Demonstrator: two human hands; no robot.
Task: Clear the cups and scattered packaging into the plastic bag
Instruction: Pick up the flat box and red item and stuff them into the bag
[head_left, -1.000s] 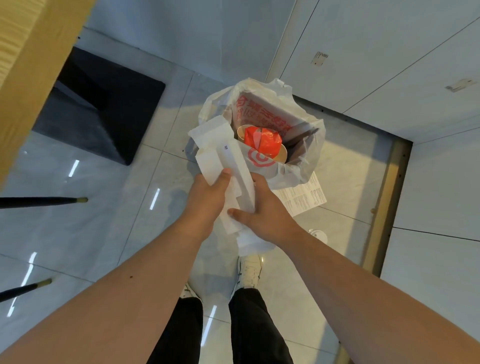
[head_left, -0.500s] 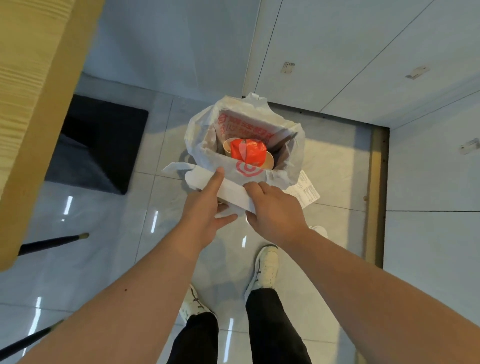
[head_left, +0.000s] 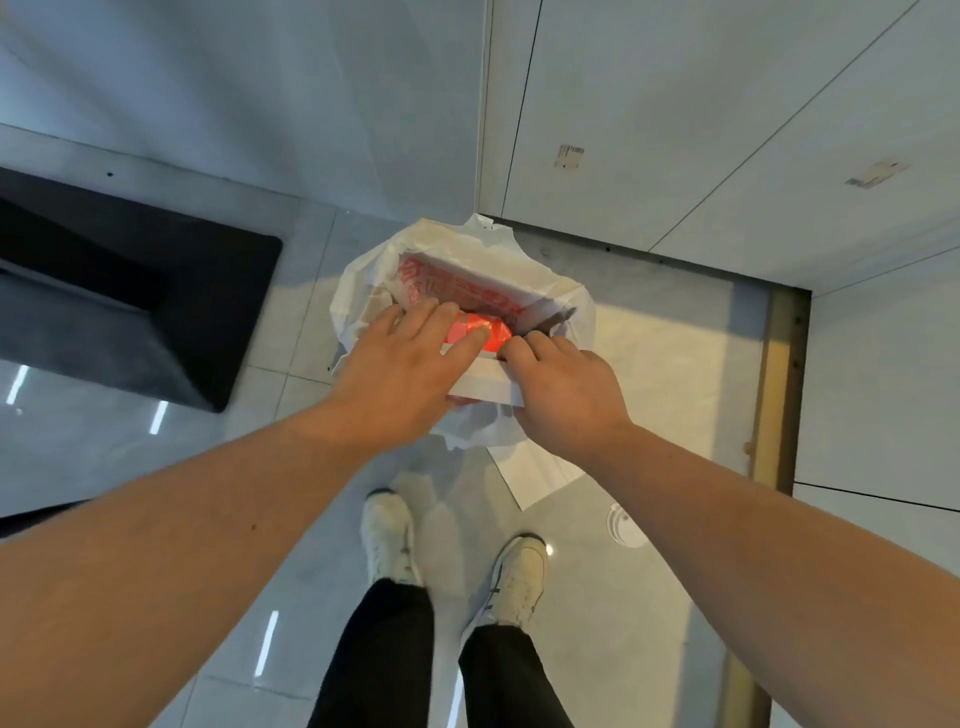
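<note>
A white plastic bag stands open on the floor by the wall, with a red-printed box and a crumpled red wrapper inside. Both my hands are over its mouth. My left hand lies flat, fingers spread, pressing down on white paper packaging. My right hand pinches the right end of that same white packaging at the bag's near rim. The cups are hidden under my hands.
A printed paper sheet lies on the floor just right of the bag, and a small white round lid beyond it. A black base sits at left. My two white shoes stand below the bag.
My hands have moved forward and down over the bag's mouth, carrying the white packaging from in front of the bag into it. The camera has tilted further down.
</note>
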